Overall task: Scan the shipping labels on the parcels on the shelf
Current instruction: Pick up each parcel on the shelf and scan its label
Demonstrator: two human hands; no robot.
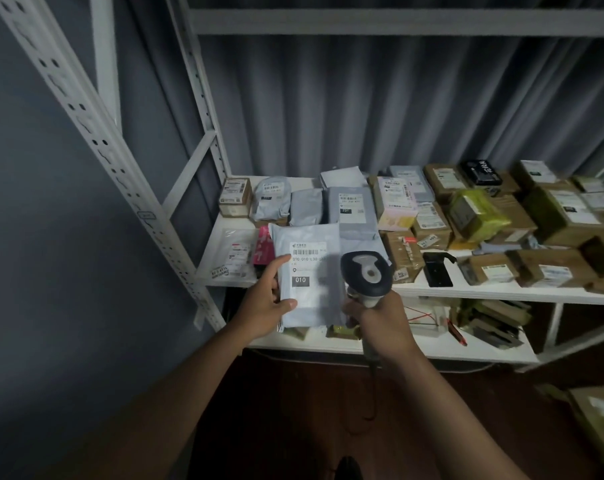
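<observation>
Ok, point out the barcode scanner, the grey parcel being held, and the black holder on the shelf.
barcode scanner point(366, 273), head view, top of its head.
grey parcel point(316, 299), head view, pale face beneath the 010 mark.
black holder point(437, 271), head view, middle of its flat body.

The white label point(307, 268) on the grey mail bag point(307, 275) shows a barcode, the code "010-010-L30" and a dark box with "010". A grey bag point(350, 209) on the shelf point(466, 289) behind shows "231". Other labels are too small to read.
</observation>
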